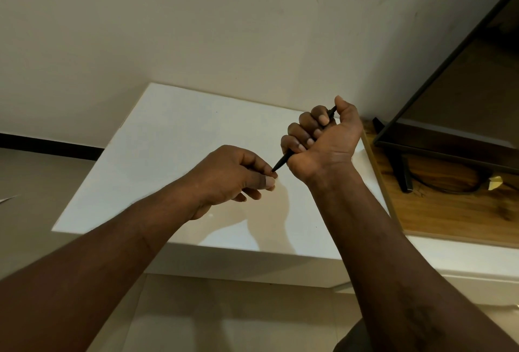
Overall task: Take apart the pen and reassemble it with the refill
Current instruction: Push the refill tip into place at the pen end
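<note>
A thin black pen (283,160) is held in the air above a white table (168,155). My right hand (323,138) is closed in a fist around its barrel, and its top end pokes out by the thumb. My left hand (238,174) pinches the pen's pointed lower tip between thumb and forefinger. Most of the barrel is hidden inside my right fist. No separate refill or loose part shows.
A wooden surface (449,205) adjoins the table on the right and carries a dark flat screen (463,85) on a stand with a cable. A pale wall rises behind. Floor tiles show below the table's front edge.
</note>
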`<state>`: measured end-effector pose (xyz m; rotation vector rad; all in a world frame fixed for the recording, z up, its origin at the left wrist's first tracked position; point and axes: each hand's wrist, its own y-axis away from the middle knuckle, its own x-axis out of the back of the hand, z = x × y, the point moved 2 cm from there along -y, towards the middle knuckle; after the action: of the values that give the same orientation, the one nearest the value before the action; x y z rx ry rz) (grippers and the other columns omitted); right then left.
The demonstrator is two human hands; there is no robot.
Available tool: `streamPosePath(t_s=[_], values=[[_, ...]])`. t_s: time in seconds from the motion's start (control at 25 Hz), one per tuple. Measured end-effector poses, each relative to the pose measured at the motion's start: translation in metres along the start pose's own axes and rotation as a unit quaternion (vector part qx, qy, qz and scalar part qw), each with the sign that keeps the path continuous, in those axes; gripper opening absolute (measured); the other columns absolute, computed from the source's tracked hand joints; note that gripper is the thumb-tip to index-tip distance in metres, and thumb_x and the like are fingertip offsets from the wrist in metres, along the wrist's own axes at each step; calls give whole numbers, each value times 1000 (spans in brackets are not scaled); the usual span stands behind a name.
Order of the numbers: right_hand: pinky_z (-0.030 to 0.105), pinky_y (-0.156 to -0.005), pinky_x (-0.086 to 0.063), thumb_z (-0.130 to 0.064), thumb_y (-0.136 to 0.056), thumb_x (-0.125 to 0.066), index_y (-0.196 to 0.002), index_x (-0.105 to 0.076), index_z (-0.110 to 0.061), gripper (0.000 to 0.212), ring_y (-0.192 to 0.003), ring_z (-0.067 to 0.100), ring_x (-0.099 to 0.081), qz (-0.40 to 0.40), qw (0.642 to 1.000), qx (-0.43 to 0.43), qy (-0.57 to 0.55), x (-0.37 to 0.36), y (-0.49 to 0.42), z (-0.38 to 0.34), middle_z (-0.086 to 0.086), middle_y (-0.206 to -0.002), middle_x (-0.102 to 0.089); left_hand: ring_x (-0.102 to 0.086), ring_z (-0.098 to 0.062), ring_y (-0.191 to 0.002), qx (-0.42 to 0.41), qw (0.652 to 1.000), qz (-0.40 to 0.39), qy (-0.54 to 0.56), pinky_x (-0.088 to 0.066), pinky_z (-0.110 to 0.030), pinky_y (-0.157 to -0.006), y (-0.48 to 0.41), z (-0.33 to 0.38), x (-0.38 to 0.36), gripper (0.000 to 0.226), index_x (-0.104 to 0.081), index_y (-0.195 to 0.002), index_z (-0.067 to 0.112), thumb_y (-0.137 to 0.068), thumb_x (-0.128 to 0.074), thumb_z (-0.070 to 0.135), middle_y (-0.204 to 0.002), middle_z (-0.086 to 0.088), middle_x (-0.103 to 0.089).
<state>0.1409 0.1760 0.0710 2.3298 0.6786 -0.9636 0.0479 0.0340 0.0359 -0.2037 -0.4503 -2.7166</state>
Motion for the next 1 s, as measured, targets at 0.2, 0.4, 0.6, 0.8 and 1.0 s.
streamPosePath(t_s=[0.2, 0.4, 0.6, 0.8, 1.0], values=[[25, -45, -16, -41, -92, -49, -56, -39, -20, 43, -46, 12, -15, -3, 1000, 5, 2, -3, 2, 1, -6, -54, -23, -78, -8, -78, -9, 1000, 3, 17, -53, -27, -70, -1, 0, 1, 8, -82, -96, 26, -89, -81, 23, -92, 8, -83], [24, -44, -16, -39, -91, -48, -57, -37, -20, 41, -45, 13, -14, 5, 1000, 16, 8, -6, 3, -1, -6, -54, -21, -78, -8, -78, -9, 1000, 5, 24, -52, -28, -71, 0, 0, 1, 8, -81, -96, 26, -88, -82, 23, -92, 7, -83], [24, -43, -17, -42, -92, -49, -57, -37, -20, 43, -46, 12, -14, 2, 1000, 16, 17, -7, 5, 0, -6, -55, -22, -78, -8, -78, -11, 1000, 3, 18, -52, -28, -70, 0, 0, 0, 8, -81, -96, 26, -88, -82, 24, -92, 7, -83], [24, -43, -17, -41, -92, -48, -56, -36, -20, 43, -46, 13, -13, -6, 1000, 22, 20, -9, 5, -2, -6, -55, -21, -78, -9, -78, -9, 1000, 6, 28, -53, -29, -72, 1, 1, 1, 8, -81, -95, 24, -88, -82, 25, -92, 6, -83], [24, -44, -16, -38, -90, -48, -56, -35, -21, 40, -46, 13, -12, 4, 999, 30, 27, -10, 5, -3, -6, -56, -20, -78, -9, -78, -10, 999, 6, 34, -52, -30, -72, 2, 1, 1, 7, -81, -95, 24, -88, -82, 25, -93, 5, -83]])
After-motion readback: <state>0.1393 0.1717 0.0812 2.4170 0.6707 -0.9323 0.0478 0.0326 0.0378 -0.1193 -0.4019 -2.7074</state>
